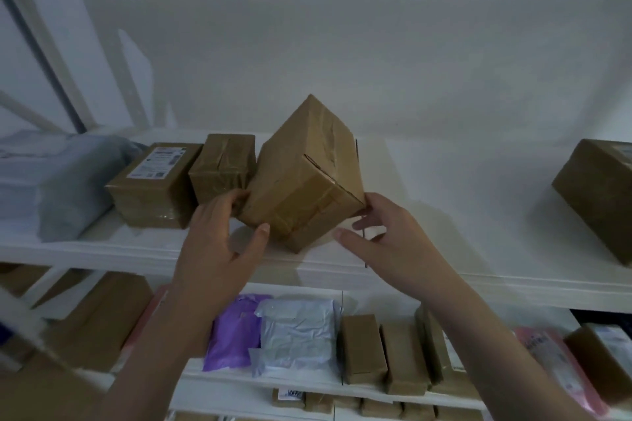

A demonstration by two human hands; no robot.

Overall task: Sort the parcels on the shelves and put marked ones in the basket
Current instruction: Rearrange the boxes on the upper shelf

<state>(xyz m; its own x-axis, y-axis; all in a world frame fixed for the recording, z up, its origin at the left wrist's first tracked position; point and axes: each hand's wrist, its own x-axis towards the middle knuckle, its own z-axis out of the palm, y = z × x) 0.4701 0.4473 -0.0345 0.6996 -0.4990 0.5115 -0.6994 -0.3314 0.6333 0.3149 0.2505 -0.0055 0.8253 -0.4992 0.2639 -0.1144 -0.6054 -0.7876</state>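
The person stood at the white shelf [427, 270] with a taped cardboard box [301, 178] tipped up on one corner between both hands. The left hand [215, 243] had its grip curled on the box's lower left edge, thumb on the front face and fingers behind. The right hand [386, 232] was loosely open at the box's lower right corner, fingertips seeming only to touch it.

The box looked stiff and boxy, its glossy tape likely slick; I judged it light, since it balanced so easily. Opposite edges, palms flat, seemed the safest hold.

Left of the left-hand grip sat two more brown boxes, one a labelled box [154, 181], one a small taped box [222, 171], then soft grey mailer bags [68, 188]. Far right of the right-hand grip stood one box [598, 195]. Below the grips lay a purple mailer [232, 331], a silver mailer [297, 335] and three slim brown boxes. No basket was visible.
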